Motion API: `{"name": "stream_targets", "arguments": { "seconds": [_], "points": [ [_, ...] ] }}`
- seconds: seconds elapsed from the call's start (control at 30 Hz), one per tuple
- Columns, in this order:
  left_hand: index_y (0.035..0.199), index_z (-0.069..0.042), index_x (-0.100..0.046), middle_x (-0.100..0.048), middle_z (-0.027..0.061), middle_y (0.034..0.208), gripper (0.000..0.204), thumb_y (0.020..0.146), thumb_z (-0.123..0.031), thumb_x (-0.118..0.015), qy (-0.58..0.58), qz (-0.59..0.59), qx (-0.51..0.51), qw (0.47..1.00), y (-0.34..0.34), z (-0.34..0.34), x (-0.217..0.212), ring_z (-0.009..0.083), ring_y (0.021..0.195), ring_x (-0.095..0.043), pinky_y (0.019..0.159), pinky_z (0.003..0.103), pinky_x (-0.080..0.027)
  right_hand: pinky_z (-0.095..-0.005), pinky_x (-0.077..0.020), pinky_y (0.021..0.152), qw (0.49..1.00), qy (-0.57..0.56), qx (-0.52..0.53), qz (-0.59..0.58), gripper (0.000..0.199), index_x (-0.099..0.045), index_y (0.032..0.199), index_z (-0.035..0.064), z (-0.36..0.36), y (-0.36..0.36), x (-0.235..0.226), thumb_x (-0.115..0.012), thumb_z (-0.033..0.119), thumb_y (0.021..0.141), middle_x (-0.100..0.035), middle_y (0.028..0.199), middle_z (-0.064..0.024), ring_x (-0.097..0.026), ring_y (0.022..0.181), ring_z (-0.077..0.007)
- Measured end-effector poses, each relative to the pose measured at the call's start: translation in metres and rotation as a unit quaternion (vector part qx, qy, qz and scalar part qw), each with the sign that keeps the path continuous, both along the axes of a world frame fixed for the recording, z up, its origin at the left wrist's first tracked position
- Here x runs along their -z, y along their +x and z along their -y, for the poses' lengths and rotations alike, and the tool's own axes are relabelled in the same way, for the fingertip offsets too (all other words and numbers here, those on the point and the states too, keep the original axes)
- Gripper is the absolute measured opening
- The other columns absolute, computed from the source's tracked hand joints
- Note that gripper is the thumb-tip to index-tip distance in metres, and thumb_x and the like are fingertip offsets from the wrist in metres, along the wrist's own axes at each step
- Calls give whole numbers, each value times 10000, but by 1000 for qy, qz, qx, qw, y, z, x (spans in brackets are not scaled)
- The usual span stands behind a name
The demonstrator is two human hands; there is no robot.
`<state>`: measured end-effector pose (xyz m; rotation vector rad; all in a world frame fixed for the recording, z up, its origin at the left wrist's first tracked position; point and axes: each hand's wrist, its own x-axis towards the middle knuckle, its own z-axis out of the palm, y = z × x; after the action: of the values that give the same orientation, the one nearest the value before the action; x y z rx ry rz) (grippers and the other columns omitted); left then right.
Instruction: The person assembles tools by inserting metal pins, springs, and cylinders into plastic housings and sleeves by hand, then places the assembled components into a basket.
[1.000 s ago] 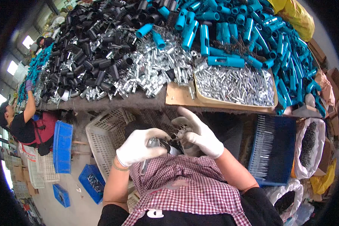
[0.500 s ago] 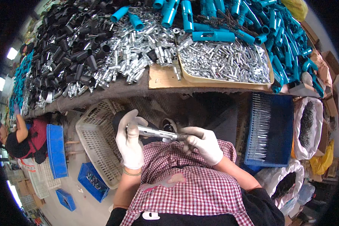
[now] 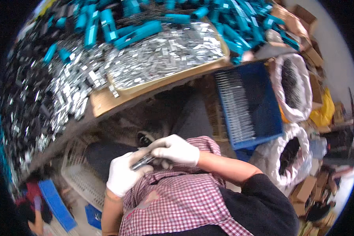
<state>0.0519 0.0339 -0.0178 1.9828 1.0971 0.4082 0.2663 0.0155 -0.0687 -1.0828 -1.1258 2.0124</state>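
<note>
Both my white-gloved hands meet low in front of the checked apron (image 3: 177,196). A slim silver metal tube (image 3: 142,162) lies between them, partly covered by fingers. My left hand (image 3: 124,173) is closed round its near end, thumb and fingers pressed along it. Over the far end curl the fingers of my right hand (image 3: 177,150), its glove darkened at the fingertips. What else the right fingers may hold is hidden. Motion blur softens the tube's details.
Ahead, the bench carries a shallow tray (image 3: 165,84) of small silver pins, teal tubes (image 3: 139,34), and heaped black and silver parts (image 3: 23,94). At right stand a blue crate (image 3: 259,106) with a row of metal rods and white sacks (image 3: 274,78). A pale basket (image 3: 84,179) sits at left.
My view has turned to the right, so the bench looks tilted. The hands have drawn together; the right has slid along the tube toward the left and now covers its far part.
</note>
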Motion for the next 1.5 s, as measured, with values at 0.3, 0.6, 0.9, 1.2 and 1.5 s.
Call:
{"name": "stream_targets", "arguments": {
  "seconds": [0.3,0.6,0.9,1.2,1.5],
  "points": [
    [1026,-27,-715,-674,156,804,339,731,-176,-795,33,37,-26,998,28,8,21,248,699,-671,648,326,-518,-393,-494,938,904,229,129,338,398,-657,1158,33,15,121,1,-634,290,854,-671,1111,-190,-636,1052,-315],
    [1103,68,-585,-674,119,790,311,861,-114,-658,-182,168,-262,933,11,17,21,78,531,-545,479,200,-416,-417,-511,780,581,336,197,715,157,-718,902,100,-2,286,100,-649,77,763,-659,921,-113,-630,889,-319],
    [1102,61,-560,-648,88,776,369,892,-220,-674,-177,246,-308,902,6,29,29,72,531,-520,462,204,-393,-457,-505,741,537,351,34,767,126,-669,861,52,-30,281,99,-615,96,756,-620,869,-147,-611,867,-347],
    [1114,70,-576,-654,102,811,521,878,-373,-715,-172,246,-290,909,5,24,26,71,561,-532,478,194,-402,-473,-524,776,578,231,46,781,180,-653,942,48,-35,292,85,-603,98,776,-668,899,-191,-652,889,-392],
    [1253,57,-542,-631,88,987,486,805,-81,-671,-256,210,-242,912,-6,18,29,111,723,-590,662,237,-499,-360,-557,702,944,73,319,-48,296,-534,1056,16,-22,92,-10,-671,69,800,-666,907,-160,-669,732,-232]
  ]
}}
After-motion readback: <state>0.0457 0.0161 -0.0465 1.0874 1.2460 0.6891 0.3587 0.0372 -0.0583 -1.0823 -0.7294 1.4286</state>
